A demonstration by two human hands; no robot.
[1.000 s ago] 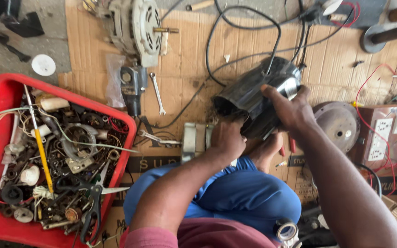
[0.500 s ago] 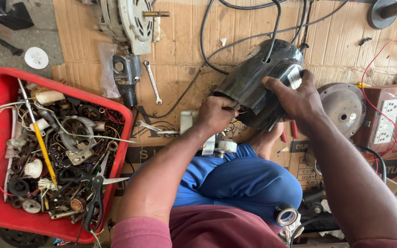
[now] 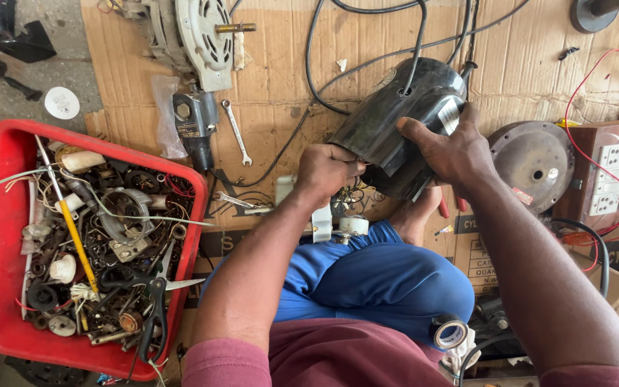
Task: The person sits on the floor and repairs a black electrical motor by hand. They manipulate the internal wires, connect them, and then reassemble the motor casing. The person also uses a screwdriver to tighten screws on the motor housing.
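Observation:
A black cylindrical motor housing (image 3: 395,122) with a cable coming out of its top lies tilted over the cardboard in front of me. My right hand (image 3: 447,148) grips its right side, fingers spread over a white label. At the housing's open lower-left end, my left hand (image 3: 327,170) has its fingers closed at the rim, next to a bundle of thin wires (image 3: 352,197). What the fingers pinch is hidden. My bare foot (image 3: 413,218) rests under the housing.
A red tray (image 3: 8,215) full of scrap parts, wires and scissors sits at left. On the cardboard (image 3: 288,64) lie a grey motor (image 3: 195,32), a wrench (image 3: 238,132), a round metal end cover (image 3: 535,161) and a socket board (image 3: 610,179). A tape roll (image 3: 449,333) is by my knee.
The housing has tilted and shifted up and right in view. My left hand moved from beneath it to its open end. My right hand kept its grip.

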